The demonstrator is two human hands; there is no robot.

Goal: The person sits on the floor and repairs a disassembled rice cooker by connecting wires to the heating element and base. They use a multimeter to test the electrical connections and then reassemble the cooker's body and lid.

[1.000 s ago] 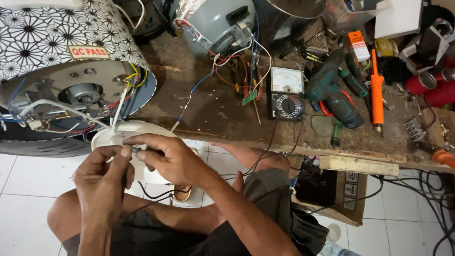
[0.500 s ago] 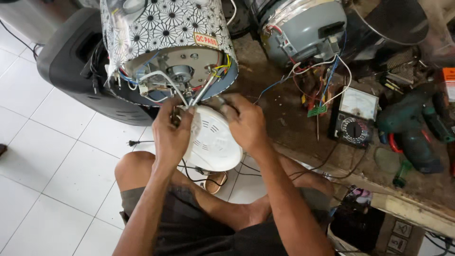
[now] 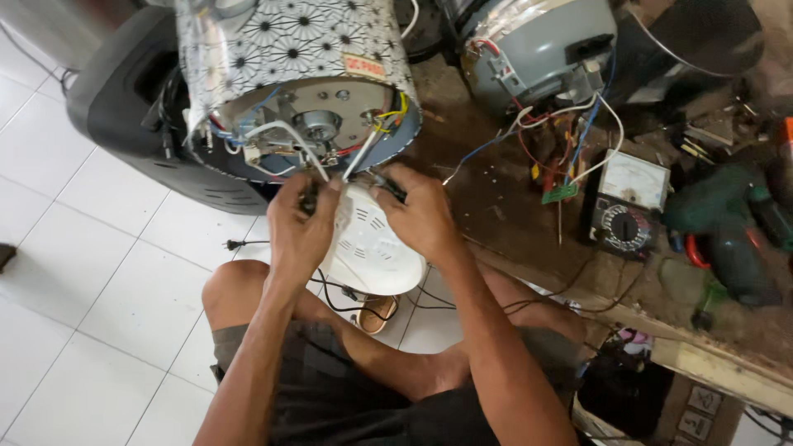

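Item 1: left hand. I see it curled tight, fingers pinching a small dark part at the top edge of the white round cover, where white wires come down from above.

Item 2: right hand. Closed in a pinch on a thin dark tool or wire end; I cannot tell which, as the fingers hide most of it. The palm rests on the cover's upper right side.

Item 3: white round cover. Slotted, dome-shaped, tilted toward me, held between both hands above the knees, just below the open appliance.

Item 4: patterned appliance. Black-and-white flower print, lying on its side with its open base facing me; metal plate, coloured and white wires showing.

Item 5: grey pot body. On the counter at upper right, loose wires trailing from it.

Item 6: meter. White face, black dial, beside the wires.

Item 7: green drill. Far right of the counter.

Item 8: black plug. On the white floor tiles, left of my knee.
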